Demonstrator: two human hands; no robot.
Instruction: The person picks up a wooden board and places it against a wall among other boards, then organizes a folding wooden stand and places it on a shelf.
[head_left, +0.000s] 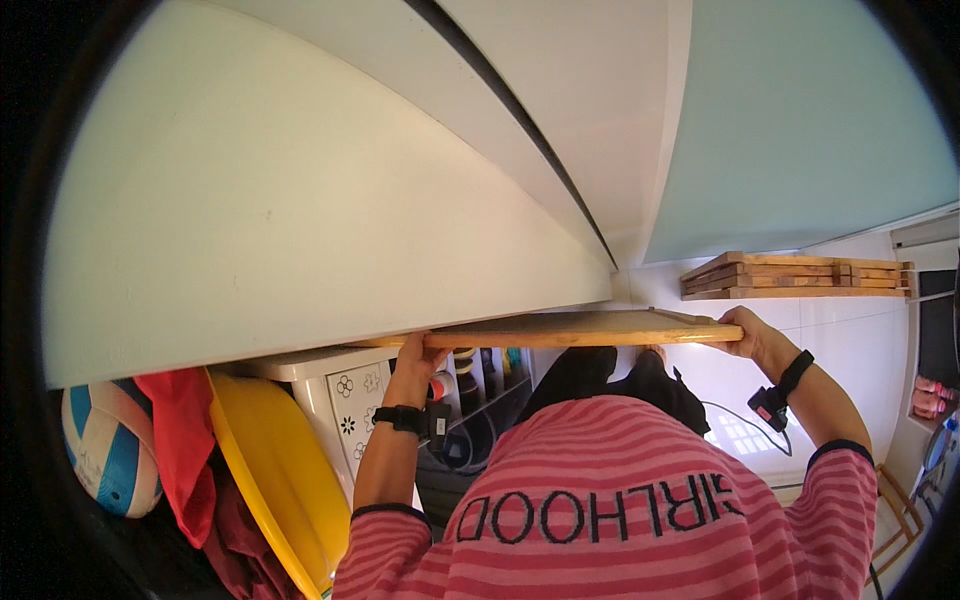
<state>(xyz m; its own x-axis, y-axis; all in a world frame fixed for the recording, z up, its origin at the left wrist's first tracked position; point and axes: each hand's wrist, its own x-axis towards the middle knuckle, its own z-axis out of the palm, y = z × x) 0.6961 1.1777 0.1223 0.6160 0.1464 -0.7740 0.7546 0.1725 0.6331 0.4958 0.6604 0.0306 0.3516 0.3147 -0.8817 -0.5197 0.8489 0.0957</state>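
A long flat wooden board or folded panel (570, 337) is held level across my front, its light edge turned towards me. My left hand (420, 360) grips it near its left end, close to a large pale panel (300, 225). Around the right end is my right hand (742, 336), with the fingers partly hidden by the wood. The board's far left end runs in beside the pale panel, and whether they touch cannot be told.
A yellow plastic basin (277, 465), red cloth (180, 450) and a blue-and-white ball (112, 450) lie at the left, beside a white drawer unit (349, 405) with flower prints. Folded wooden slats (802, 277) stand on the tiled floor at the right. A cable (750, 431) hangs from my right wrist.
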